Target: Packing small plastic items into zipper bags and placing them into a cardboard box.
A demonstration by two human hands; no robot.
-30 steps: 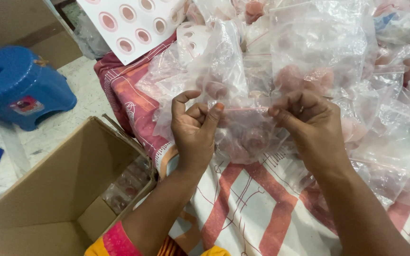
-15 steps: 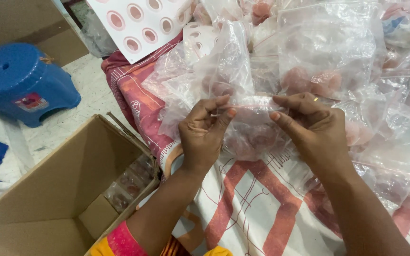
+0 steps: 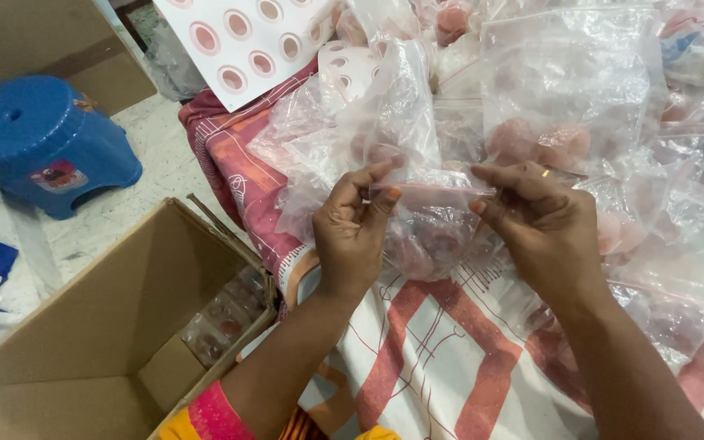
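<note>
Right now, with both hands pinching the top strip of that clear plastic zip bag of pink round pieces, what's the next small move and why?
Probably slide the left hand and right hand along the clear plastic zip bag, pressing its strip shut: both hands pinch it at opposite ends.

A round blue plastic stool (image 3: 42, 138) stands on the floor beside an open brown cardboard box (image 3: 83, 342).

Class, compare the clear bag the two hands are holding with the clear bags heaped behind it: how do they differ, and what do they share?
The held bag hangs off the patterned cloth, pinched at its top strip by the left hand and right hand; the heaped bags lie untouched. The held bag's top is stretched straight; the heaped bags lie crumpled. Both are transparent and hold pinkish round pieces.
</note>
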